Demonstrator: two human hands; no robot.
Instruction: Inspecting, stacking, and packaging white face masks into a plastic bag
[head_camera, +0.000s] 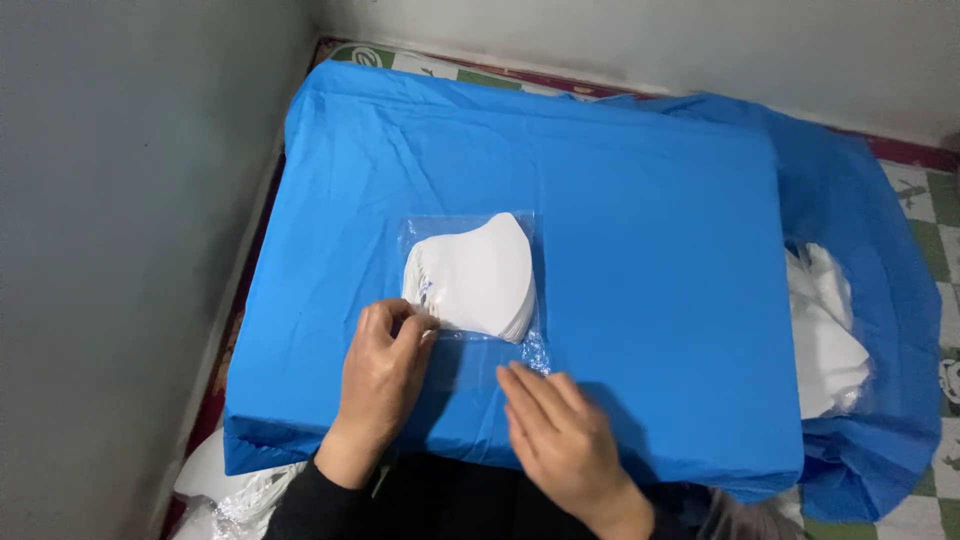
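Observation:
A stack of white folded masks (480, 280) lies inside a clear plastic bag (470, 350) on a blue cloth-covered block (650, 230). My left hand (382, 368) rests at the stack's near left corner, its fingertips pinching the bag's edge by the masks. My right hand (560, 430) lies flat on the cloth just below the bag's near right corner, fingers together and extended, touching the open flap of plastic.
A pile of more white masks (825, 340) sits in the blue cloth's fold to the right of the block. Grey walls stand at the left and far side. White material (215, 480) lies on the floor at the lower left. Green-checked flooring shows at the right.

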